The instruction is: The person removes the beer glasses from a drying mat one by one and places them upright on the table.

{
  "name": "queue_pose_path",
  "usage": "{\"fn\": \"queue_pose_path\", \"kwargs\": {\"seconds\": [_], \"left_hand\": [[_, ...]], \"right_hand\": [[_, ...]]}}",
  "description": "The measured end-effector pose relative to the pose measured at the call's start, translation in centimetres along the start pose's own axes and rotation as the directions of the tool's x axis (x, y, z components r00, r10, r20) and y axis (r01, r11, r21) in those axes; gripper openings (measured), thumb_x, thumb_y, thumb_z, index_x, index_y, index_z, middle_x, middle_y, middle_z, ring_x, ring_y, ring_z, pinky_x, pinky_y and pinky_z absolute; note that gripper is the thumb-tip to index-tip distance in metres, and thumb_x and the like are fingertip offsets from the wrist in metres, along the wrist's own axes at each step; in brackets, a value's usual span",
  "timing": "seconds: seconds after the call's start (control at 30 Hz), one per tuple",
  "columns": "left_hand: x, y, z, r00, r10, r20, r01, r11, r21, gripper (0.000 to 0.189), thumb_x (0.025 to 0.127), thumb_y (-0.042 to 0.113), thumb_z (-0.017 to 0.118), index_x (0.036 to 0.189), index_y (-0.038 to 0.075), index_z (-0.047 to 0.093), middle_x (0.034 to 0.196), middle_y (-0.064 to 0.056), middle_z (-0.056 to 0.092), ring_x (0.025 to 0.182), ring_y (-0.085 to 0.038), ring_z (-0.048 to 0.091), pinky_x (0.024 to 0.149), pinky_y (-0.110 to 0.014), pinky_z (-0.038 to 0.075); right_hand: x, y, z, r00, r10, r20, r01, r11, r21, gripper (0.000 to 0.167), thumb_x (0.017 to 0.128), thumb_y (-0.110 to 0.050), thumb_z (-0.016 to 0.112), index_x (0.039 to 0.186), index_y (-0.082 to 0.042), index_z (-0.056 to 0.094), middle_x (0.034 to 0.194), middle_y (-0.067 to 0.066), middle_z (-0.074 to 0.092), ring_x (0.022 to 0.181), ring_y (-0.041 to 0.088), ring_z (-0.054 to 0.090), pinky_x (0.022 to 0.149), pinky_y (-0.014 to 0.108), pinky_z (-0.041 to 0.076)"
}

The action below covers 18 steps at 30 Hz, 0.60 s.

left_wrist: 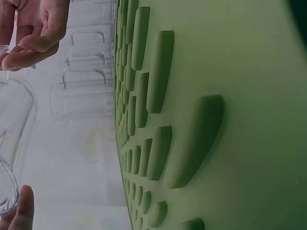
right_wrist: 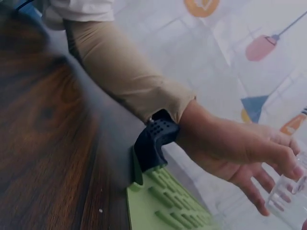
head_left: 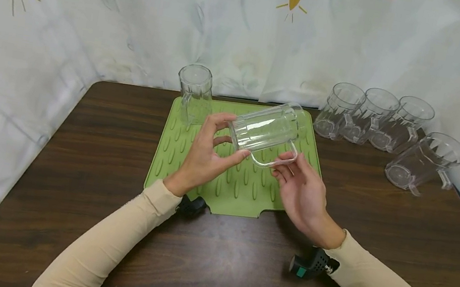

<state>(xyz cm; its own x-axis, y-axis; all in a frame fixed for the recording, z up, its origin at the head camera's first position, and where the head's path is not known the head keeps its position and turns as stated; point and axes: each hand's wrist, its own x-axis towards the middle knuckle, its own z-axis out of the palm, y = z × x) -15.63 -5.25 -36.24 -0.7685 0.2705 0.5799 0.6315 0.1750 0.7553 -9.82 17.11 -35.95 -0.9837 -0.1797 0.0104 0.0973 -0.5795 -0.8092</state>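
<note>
A clear glass mug (head_left: 266,126) is held tilted on its side above a green ridged mat (head_left: 238,205). My left hand (head_left: 206,152) grips its base end between thumb and fingers. At the handle, on the mug's lower side, the thumb and fingertips of my right hand (head_left: 304,190) pinch the glass. The right wrist view catches my left hand (right_wrist: 244,148) at the mug's base (right_wrist: 288,201). Only part of the mug (left_wrist: 17,120) enters the left wrist view, with my right hand (left_wrist: 38,28) above it.
Another clear mug (head_left: 193,100) stands on the mat's back left corner. Three mugs stand in a row at the back right, one of them here (head_left: 339,110), and a larger-looking mug (head_left: 426,162) is nearer. A patterned white curtain (head_left: 153,26) hangs behind the dark wooden table (head_left: 114,135).
</note>
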Motion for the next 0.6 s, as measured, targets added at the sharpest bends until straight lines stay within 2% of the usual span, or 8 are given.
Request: {"fn": "queue_pose_path", "kwargs": {"seconds": [0.2, 0.43, 0.6], "left_hand": [[0.12, 0.06, 0.2, 1.0, -0.013, 0.001, 0.013, 1.0, -0.007, 0.074, 0.084, 0.003, 0.083, 0.145, -0.001, 0.042, 0.147, -0.02, 0.044, 0.13, -0.032, 0.058, 0.097, -0.036, 0.062], [0.22, 0.26, 0.5, 1.0, -0.029, -0.001, 0.029, 0.999, -0.021, 0.074, 0.085, 0.002, 0.083, 0.145, 0.001, 0.041, 0.148, -0.019, 0.044, 0.133, -0.031, 0.057, 0.099, -0.037, 0.061], [0.27, 0.3, 0.67, 0.999, -0.036, 0.002, 0.036, 0.999, -0.026, 0.074, 0.085, 0.002, 0.083, 0.145, 0.002, 0.041, 0.149, -0.019, 0.044, 0.134, -0.031, 0.058, 0.099, -0.037, 0.061]], "right_hand": [[-0.02, -0.24, 0.22, 1.0, 0.013, -0.018, -0.013, 0.999, 0.045, 0.038, 0.113, -0.04, 0.034, 0.102, -0.018, 0.063, 0.105, -0.005, 0.061, 0.103, 0.012, 0.061, 0.097, 0.023, 0.049], [0.04, -0.66, -0.02, 1.0, 0.013, 0.029, -0.016, 0.995, 0.094, 0.041, 0.113, -0.043, 0.034, 0.103, -0.017, 0.064, 0.11, -0.003, 0.063, 0.112, 0.015, 0.064, 0.104, 0.024, 0.051], [0.11, -0.96, -0.28, 0.998, 0.033, 0.055, -0.042, 0.982, 0.182, 0.041, 0.113, -0.039, 0.033, 0.102, -0.013, 0.063, 0.106, 0.001, 0.066, 0.108, 0.016, 0.067, 0.101, 0.025, 0.053]]}}
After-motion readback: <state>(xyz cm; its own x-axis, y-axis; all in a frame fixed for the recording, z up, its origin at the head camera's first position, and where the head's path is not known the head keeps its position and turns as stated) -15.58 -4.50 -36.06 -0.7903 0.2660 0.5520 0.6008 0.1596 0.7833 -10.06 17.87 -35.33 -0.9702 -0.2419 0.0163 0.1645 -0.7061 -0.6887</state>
